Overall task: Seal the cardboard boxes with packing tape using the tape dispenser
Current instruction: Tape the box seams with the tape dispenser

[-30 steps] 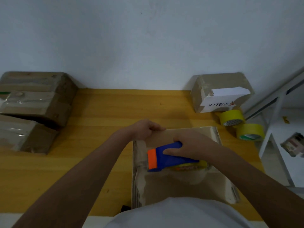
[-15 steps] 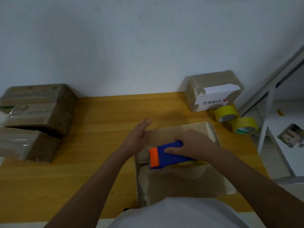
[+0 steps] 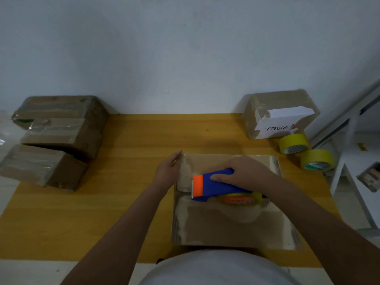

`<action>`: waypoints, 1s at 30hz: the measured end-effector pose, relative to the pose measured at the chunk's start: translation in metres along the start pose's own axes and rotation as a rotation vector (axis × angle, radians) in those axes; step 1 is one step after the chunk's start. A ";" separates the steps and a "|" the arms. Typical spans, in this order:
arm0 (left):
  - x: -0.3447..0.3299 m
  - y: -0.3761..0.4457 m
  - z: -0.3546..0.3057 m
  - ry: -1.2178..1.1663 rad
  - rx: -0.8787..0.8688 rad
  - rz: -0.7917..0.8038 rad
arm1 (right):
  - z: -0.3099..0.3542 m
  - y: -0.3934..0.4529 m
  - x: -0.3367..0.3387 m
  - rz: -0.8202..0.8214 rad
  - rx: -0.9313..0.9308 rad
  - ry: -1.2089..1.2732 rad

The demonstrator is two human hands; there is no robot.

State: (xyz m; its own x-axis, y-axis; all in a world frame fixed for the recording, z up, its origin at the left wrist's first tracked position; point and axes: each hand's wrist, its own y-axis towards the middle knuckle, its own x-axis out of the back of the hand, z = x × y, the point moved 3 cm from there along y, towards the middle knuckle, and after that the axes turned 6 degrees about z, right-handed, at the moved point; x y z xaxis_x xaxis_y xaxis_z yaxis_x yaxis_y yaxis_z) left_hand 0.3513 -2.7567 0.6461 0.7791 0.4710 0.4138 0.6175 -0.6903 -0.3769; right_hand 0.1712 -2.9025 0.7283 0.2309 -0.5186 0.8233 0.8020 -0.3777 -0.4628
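While the right hand (image 3: 245, 173) grips the tape dispenser (image 3: 213, 187) on top of the box (image 3: 230, 221), the left hand (image 3: 169, 171) lies flat against the box's far left side.

Right fingers curl round the blue handle, orange head pointing left; left fingers are straight and together. That box sits at the near middle of the yellow tabletop (image 3: 131, 182). Taped boxes (image 3: 55, 138) are piled far left, another box (image 3: 279, 116) far right, two yellow tape rolls (image 3: 306, 153) just beside it.
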 end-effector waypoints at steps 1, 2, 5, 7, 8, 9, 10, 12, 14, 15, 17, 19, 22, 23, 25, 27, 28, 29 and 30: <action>0.004 0.009 -0.005 0.025 -0.022 0.006 | 0.005 0.003 0.000 -0.008 -0.007 0.027; 0.009 0.019 -0.010 0.057 -0.043 0.011 | 0.011 0.006 0.000 -0.024 -0.014 0.061; 0.023 0.048 -0.027 0.080 -0.064 0.054 | 0.029 0.016 0.001 -0.084 -0.024 0.153; 0.028 0.064 -0.036 0.094 -0.085 0.098 | 0.036 0.021 0.001 -0.106 -0.029 0.185; 0.031 0.071 -0.039 0.111 -0.102 0.118 | 0.038 0.024 0.001 -0.108 -0.033 0.197; 0.033 0.075 -0.042 0.142 -0.126 0.143 | 0.040 0.026 0.000 -0.104 -0.039 0.204; 0.035 0.077 -0.044 0.194 -0.158 0.176 | 0.041 0.028 0.000 -0.094 -0.046 0.205; 0.035 0.079 -0.046 0.341 -0.262 0.278 | 0.042 0.029 -0.002 -0.080 -0.061 0.197; 0.034 0.080 -0.044 0.481 -0.360 0.355 | 0.043 0.028 -0.004 -0.085 -0.076 0.196; 0.034 0.081 -0.044 0.528 -0.386 0.364 | 0.042 0.027 -0.005 -0.089 -0.081 0.201; 0.035 0.082 -0.047 0.606 -0.434 0.363 | 0.043 0.025 -0.009 -0.084 -0.089 0.217; 0.033 0.079 -0.049 0.678 -0.490 0.385 | 0.043 0.023 -0.013 -0.083 -0.093 0.236; 0.030 0.073 -0.045 0.721 -0.535 0.395 | 0.042 0.020 -0.015 -0.109 -0.095 0.258; 0.029 0.071 -0.044 0.712 -0.528 0.383 | 0.041 0.019 -0.014 -0.106 -0.096 0.263; 0.025 0.070 -0.048 0.716 -0.531 0.382 | 0.040 0.018 -0.014 -0.087 -0.096 0.276; 0.017 0.069 -0.054 0.787 -0.569 0.435 | 0.042 0.018 -0.015 -0.058 -0.094 0.276; 0.013 0.069 -0.056 0.818 -0.588 0.464 | 0.043 0.018 -0.015 -0.049 -0.099 0.271; 0.009 0.069 -0.059 0.827 -0.587 0.485 | 0.044 0.018 -0.015 -0.048 -0.105 0.268; 0.008 0.070 -0.060 0.819 -0.562 0.500 | 0.045 0.018 -0.015 -0.053 -0.108 0.268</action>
State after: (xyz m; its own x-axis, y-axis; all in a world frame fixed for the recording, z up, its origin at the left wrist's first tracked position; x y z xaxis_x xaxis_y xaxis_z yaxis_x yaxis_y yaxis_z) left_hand 0.3938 -2.8342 0.6728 0.4917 -0.2918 0.8204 -0.0444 -0.9494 -0.3111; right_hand 0.2065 -2.8672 0.7226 0.0245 -0.6745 0.7379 0.7424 -0.4820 -0.4653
